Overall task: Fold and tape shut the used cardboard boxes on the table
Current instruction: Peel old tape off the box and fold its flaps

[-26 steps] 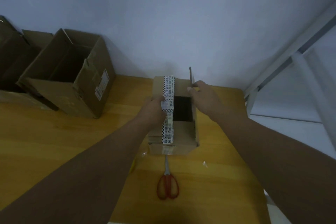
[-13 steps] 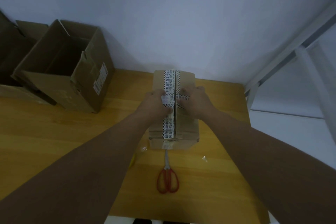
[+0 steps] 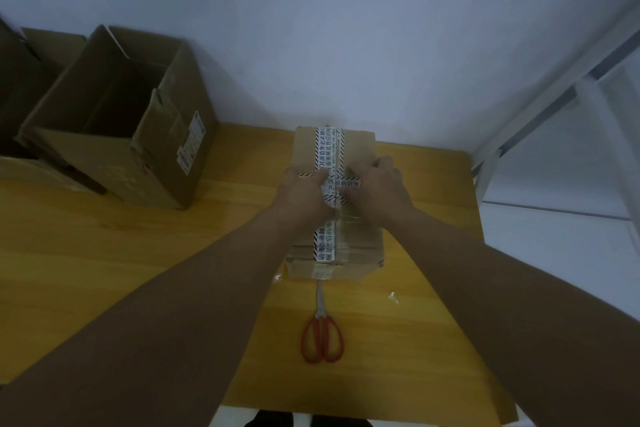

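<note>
Both top flaps of the small cardboard box (image 3: 335,198), which stands near the far edge of the table (image 3: 104,253) toward its far right corner, are pressed flat by the left hand (image 3: 304,192) and the right hand (image 3: 375,189), set palm down on either side of the printed tape (image 3: 329,152) over the centre seam; the fingers are laid flat and close together on the cardboard, clamped on nothing. The seam appears to be held closed so that fresh tape can be run across it. Red-handled scissors (image 3: 322,333) are left just in front of the box, presumably for cutting, while an open box (image 3: 124,121) waits at the far left edge.
</note>
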